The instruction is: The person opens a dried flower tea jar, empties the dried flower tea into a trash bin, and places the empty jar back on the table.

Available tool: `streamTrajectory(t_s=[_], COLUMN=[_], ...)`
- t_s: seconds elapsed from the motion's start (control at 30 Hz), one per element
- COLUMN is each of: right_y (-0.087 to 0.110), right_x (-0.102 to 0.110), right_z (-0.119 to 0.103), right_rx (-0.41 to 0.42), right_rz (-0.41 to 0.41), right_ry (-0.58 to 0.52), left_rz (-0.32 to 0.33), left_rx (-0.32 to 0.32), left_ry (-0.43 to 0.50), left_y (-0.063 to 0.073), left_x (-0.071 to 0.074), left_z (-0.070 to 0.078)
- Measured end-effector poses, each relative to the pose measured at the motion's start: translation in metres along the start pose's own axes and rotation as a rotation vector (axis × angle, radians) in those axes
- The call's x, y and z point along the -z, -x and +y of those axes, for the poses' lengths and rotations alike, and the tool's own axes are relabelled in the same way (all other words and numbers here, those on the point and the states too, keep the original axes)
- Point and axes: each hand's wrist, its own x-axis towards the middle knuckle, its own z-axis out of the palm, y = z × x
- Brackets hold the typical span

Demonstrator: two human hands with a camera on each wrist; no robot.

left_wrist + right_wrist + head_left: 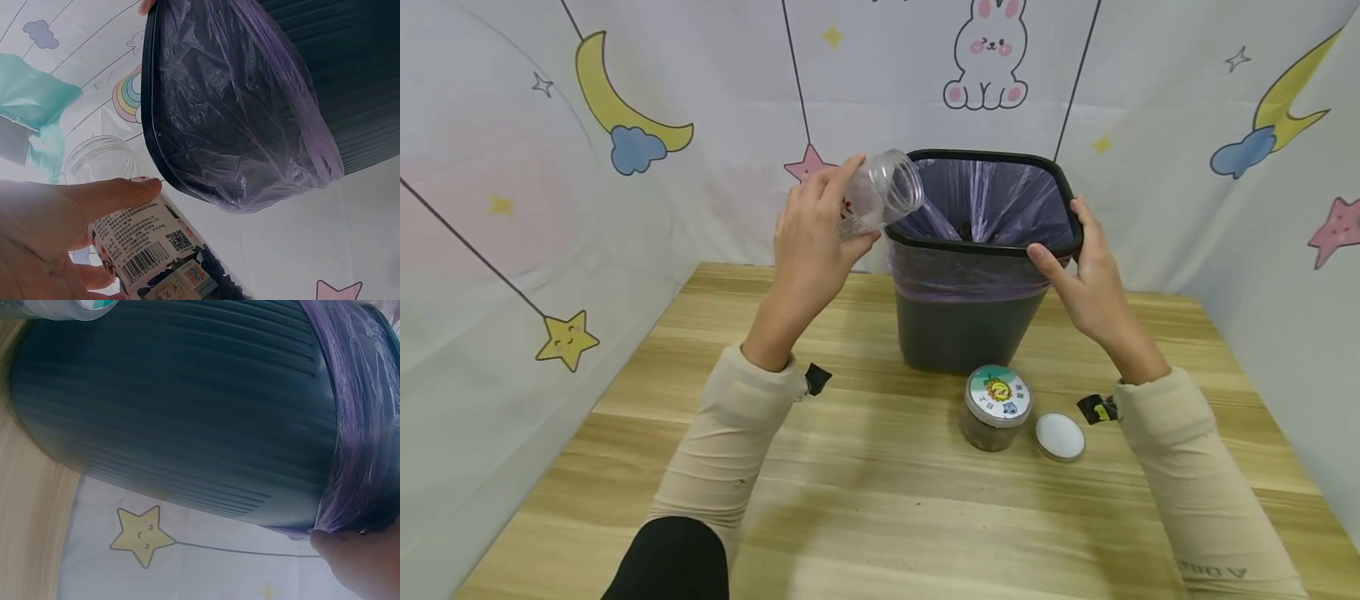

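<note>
My left grip (pixel 811 218) is clamped on the jar (pixel 880 190), tipped by the left edge of the bin (pixel 964 333); right grip (pixel 1088 282) pinches its near-right corner. I'd centre jar mouth over bin before tilting more.

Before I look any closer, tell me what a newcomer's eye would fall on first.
Probably the dark bin with its purple bag, standing towards the table's far side. Next, at the bin's left, the open jar, tipped in the left hand, while the right hand grips the bin's right corner. Then the lidded jar in front, beside a white lid.
</note>
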Motion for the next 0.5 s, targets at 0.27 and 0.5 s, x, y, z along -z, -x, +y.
streamTrajectory(t_s=[0.27, 0.5], right_y=[0.002, 0.003], right_x=[0.0, 0.001], right_z=[-0.002, -0.001], right_rx=[-0.001, 0.006], right_rz=[-0.011, -0.008], right_ry=[0.012, 0.027], left_rz=[0.004, 0.031], left_rx=[-0.023, -0.057], left_ry=[-0.037, -0.066], left_y=[-0.007, -0.014], left_x=[-0.003, -0.006], left_z=[0.0, 0.001])
